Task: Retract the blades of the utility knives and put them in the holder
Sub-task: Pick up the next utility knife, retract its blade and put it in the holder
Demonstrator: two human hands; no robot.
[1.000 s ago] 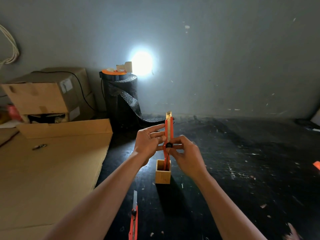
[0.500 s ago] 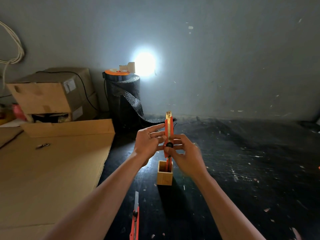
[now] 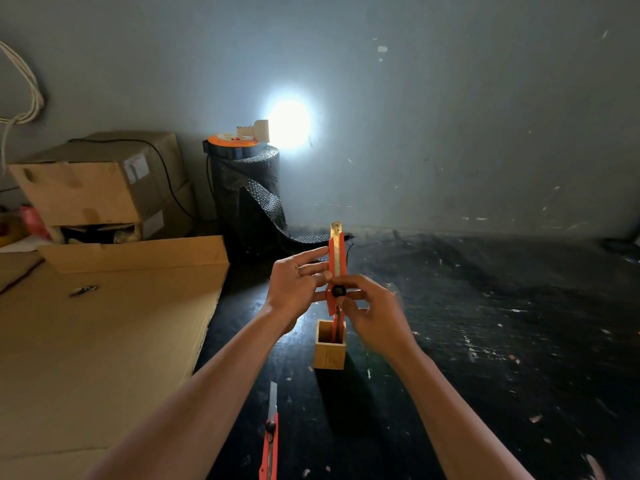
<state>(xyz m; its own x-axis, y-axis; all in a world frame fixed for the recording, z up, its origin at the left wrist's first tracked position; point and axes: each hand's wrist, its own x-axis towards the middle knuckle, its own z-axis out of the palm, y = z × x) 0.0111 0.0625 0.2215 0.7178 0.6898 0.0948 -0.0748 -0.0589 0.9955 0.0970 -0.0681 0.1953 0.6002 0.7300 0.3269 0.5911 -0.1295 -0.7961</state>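
I hold an orange utility knife (image 3: 336,258) upright in both hands, a short stub of blade showing at its top. My left hand (image 3: 296,287) pinches its body from the left. My right hand (image 3: 372,311) grips it from the right, thumb by the black slider knob (image 3: 338,291). Just below the hands stands a small square wooden holder (image 3: 329,351) on the dark table; something orange shows inside it. A second orange utility knife (image 3: 270,441) lies flat on the table near me, its blade extended and pointing away.
Flat cardboard sheets (image 3: 104,334) cover the left side, with a small metal object (image 3: 83,290) on them. Stacked cardboard boxes (image 3: 100,181) and a black roll (image 3: 247,188) topped by an orange reel stand at the back left. A bright lamp glares on the wall.
The hands and the upright knife stay in nearly the same place above the holder. The view has shifted slightly; the blade stub looks about the same length.
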